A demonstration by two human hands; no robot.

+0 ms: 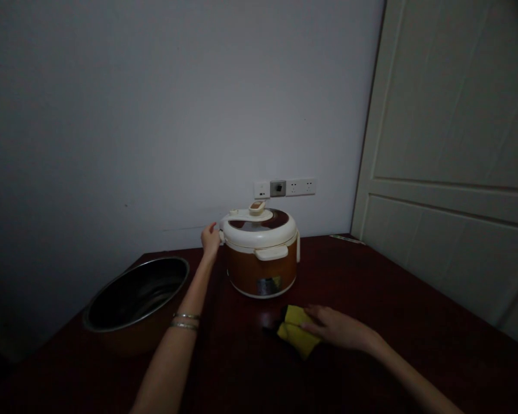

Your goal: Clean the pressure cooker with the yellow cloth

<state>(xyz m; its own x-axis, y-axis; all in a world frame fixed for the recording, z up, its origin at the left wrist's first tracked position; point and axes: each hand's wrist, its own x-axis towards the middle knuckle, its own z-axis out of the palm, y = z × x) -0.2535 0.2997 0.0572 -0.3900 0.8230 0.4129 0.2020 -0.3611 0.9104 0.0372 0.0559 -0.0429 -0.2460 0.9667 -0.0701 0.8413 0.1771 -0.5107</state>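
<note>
Cooker [242, 270] on table [354, 276], lid [261, 236] down, pot [133, 338] out at left — left hand [210, 238] at cooker's side, grip unclear; right hand [336, 326] clasping yellow cloth [297, 334] — cloth work apparently unfinished.

Cooker [242, 264] just right of fingers of left hand [210, 240], way up ahead of right hand [334, 328]. Pot [140, 330] off left of left fingers, bit nearer. Cloth [300, 334] under right fingers, table [224, 362] below.

The right hand [337, 329] partly hides the yellow cloth [294, 334]; the door [449, 103] is cropped.
</note>
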